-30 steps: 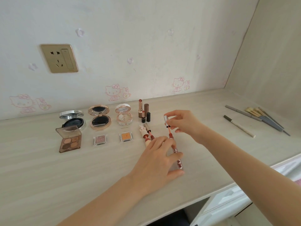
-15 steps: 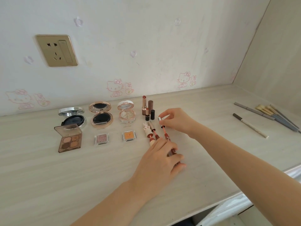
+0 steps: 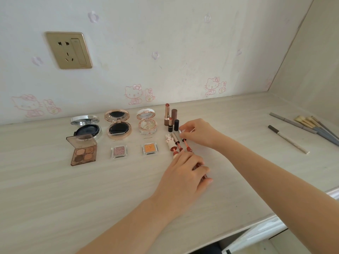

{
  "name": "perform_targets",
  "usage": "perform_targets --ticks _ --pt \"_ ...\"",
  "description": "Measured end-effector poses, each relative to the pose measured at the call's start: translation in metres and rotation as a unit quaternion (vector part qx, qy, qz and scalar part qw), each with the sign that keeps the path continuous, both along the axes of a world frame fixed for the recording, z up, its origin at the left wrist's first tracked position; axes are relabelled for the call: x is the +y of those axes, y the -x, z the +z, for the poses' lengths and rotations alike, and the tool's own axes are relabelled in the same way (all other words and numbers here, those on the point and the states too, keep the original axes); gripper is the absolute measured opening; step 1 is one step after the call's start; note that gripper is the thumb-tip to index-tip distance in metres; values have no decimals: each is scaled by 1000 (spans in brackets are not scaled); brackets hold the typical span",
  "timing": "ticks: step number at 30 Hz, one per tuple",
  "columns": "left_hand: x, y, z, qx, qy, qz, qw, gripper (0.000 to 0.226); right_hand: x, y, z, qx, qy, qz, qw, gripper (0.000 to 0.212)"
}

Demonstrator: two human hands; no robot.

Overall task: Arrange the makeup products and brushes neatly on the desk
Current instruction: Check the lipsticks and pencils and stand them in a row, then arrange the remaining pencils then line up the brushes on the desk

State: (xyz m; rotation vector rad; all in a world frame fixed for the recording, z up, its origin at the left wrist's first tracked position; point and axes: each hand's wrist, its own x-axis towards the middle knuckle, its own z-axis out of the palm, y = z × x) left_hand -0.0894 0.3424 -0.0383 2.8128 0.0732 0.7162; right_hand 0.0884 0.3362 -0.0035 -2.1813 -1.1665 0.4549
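**A:** The right hand [image 3: 200, 133] is low over the desk [image 3: 55, 189], thumb and forefinger pinched on the silver cap of an open wand [image 3: 185, 144]. Its red tip points toward the near edge, just beside the two glosses [image 3: 175, 138] laid out in the row.

**B:** And the left hand [image 3: 185, 173]?

**A:** Its fingers are curled over the gloss tube [image 3: 199, 167], holding it flat on the desk just in front of that row. Most of the tube is hidden under the hand.

**B:** So where's the danger?

**A:** That bare tip, for a start. If it touches the pale desk, I'd expect a red smear. It also sits tight against its neighbours, so a sideways slip could knock the row crooked.

**B:** Those upright lipsticks [image 3: 170, 118] look close too.

**A:** Very close, just beyond the right hand's fingertips. One careless lift could bump them, and they're narrow and tall, so they'd likely topple together.

**B:** The tube itself?

**A:** I can't see its mouth. If it's uncapped and rolls free, it could leak.

**B:** The brushes [image 3: 311, 125]?

**A:** They're well apart at the far right, in a loose fan, out of harm's way.
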Motion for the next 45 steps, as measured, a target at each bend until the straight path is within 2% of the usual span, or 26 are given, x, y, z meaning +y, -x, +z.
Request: perform_targets --ticks 10,14,20,25,35,41,45 --pt "-1 0 0 -5 -12 3 1000 30 1 1 0 -14 20 0 1000 36" --pt "-2 2 2 -15 -13 -5 1000 31 -8 3 4 -24 -2 -9 1000 33" --pt "-2 2 17 -35 72 -10 997 19 -47 -4 11 -52 -40 -27 997 28" --pt "-1 -8 30 12 141 -12 990 23 -92 -20 6 -132 -19 -35 990 26" --pt "-14 -116 44 122 102 -53 986 29 -180 -65 -4 -208 -6 -121 971 23" --pt "-37 -199 31 131 122 -73 981 33 -222 -103 -16 -252 -27 -206 945 25" --pt "-54 -248 21 127 145 -73 979 38 -240 -128 -28 -255 -1 -235 938 27"
